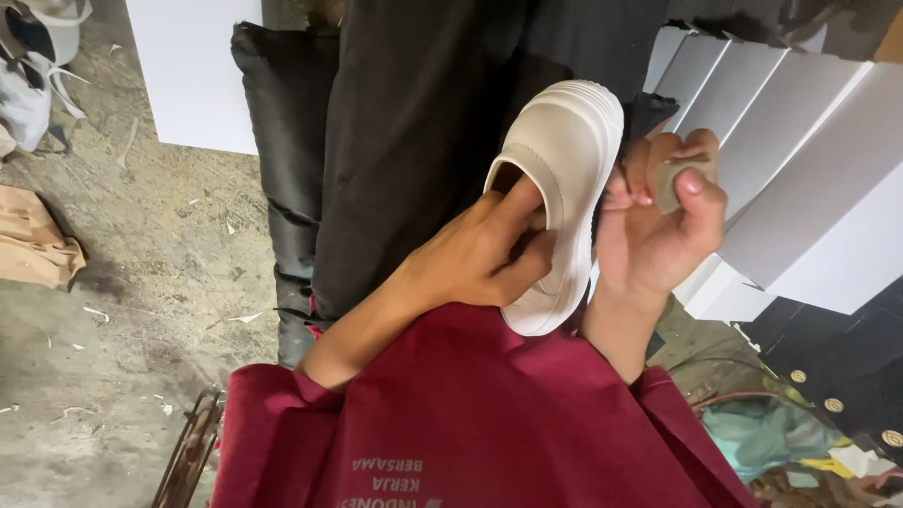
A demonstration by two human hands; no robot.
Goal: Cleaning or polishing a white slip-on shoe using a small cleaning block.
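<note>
Both busy: left hand (489, 259) grips white shoe (564, 179), right hand (658, 221) pinches grey pad (679, 179).

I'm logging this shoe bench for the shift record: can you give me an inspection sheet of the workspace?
Surface: no bench in view; work is held over the lap, above a dark red apron.
Job's things: one white shoe, opening toward the left hand; a small grey-tan pad.
Clutter: scraps and a tan bag on the concrete floor; mixed litter at lower right.
Grippers: left hand grips the shoe, fingers in its opening; right hand pinches the pad beside the shoe's sole.
Cables: a thin cord at lower right, unclear.
Surroundings: stacked white boxes at right; black fabric ahead.
</note>
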